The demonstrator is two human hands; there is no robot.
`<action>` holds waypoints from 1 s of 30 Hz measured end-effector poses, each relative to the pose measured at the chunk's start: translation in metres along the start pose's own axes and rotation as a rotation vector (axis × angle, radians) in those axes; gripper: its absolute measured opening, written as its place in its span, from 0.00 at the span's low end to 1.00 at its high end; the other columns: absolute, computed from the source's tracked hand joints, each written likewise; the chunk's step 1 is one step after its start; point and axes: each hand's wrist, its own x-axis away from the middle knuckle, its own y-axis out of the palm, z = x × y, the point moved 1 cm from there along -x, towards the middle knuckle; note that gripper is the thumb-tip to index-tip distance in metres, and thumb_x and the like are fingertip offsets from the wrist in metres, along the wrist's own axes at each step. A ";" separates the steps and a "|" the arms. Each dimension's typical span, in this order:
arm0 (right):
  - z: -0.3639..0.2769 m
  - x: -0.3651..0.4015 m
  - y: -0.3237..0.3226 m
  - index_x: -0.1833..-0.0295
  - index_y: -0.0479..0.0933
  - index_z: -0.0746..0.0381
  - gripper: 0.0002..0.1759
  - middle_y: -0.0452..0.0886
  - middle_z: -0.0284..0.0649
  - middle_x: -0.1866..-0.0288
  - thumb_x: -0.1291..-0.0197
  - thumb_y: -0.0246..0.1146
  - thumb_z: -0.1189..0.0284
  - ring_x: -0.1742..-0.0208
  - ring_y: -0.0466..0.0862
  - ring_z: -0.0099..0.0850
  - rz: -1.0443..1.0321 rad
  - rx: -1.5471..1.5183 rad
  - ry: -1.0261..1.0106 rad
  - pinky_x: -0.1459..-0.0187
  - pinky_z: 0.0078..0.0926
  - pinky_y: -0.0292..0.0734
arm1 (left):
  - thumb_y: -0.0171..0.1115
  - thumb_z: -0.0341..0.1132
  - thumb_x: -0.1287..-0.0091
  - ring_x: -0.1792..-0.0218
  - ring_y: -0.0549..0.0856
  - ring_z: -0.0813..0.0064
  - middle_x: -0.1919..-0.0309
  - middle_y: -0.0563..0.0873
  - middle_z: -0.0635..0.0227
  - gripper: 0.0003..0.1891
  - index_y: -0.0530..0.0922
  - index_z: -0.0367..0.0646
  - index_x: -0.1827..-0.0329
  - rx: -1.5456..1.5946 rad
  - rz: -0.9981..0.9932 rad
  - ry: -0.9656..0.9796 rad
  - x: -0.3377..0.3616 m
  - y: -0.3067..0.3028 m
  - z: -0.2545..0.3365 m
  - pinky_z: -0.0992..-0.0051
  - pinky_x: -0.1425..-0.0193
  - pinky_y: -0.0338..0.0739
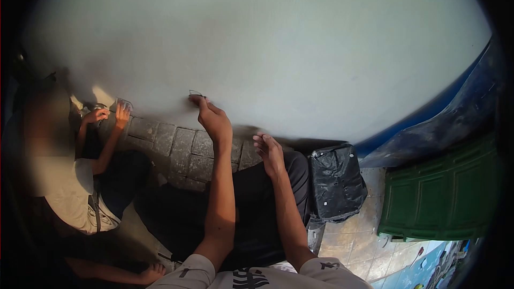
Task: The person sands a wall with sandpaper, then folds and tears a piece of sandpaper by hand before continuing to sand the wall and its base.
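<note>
My left hand is closed, its fingertips pinching a small, thin, see-through piece with a dark outline. That piece lies against a large smooth pale surface; what it is exactly is too small to tell. Lower and to the right, my right hand is near the bottom edge of the pale surface. Its fingers are loosely bent and apart, and I see nothing in them.
At left a co-worker sits with both hands by the same surface. A black wrapped box stands beside my knee. Further right are a green panelled object and a blue sheet. Paving bricks run under the surface's edge.
</note>
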 end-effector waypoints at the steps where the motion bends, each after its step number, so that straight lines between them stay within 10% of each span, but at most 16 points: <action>1: 0.001 0.000 0.001 0.43 0.79 0.59 0.15 0.87 0.33 0.52 0.27 0.57 0.64 0.55 0.82 0.22 0.005 -0.026 -0.008 0.51 0.23 0.74 | 0.44 0.25 0.23 0.37 0.79 0.46 0.39 0.77 0.32 0.24 0.58 0.22 0.27 0.003 0.013 -0.002 0.001 -0.003 0.002 0.61 0.34 0.77; 30: -0.001 0.000 0.003 0.42 0.80 0.60 0.16 0.87 0.34 0.51 0.27 0.56 0.64 0.55 0.82 0.23 0.028 -0.026 0.013 0.52 0.23 0.72 | 0.48 0.29 0.23 0.41 0.83 0.47 0.47 0.82 0.34 0.21 0.68 0.25 0.32 0.086 -0.043 -0.083 -0.006 -0.008 -0.011 0.62 0.38 0.76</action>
